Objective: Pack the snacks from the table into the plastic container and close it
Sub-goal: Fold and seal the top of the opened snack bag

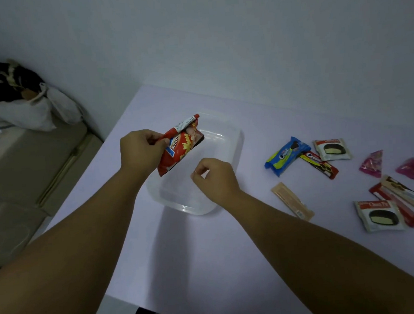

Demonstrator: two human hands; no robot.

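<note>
- Red foil crisp packet: pinched at its upper edge by the left hand, held tilted above the clear plastic container.
- Right hand: fingers loosely curled, holding nothing, hovering over the container's near side.
- Container: open, apparently nothing in it, standing on the pale lilac worktop; no lid in view.
- Step in hand, by my reading: first snack going in; packing barely begun.
- Next move calls for: lowering the packet flat to the container floor and letting go, so the rest can sit beside it.
- Snacks awaiting, to the right on the worktop: blue biscuit pack, two white pie packets, two pink triangular sachets, a beige stick, and several long wrappers.
- Room: plain grey-white wall behind; left of the worktop a beige sofa with a white bag and dark item on it. Dim light.
</note>
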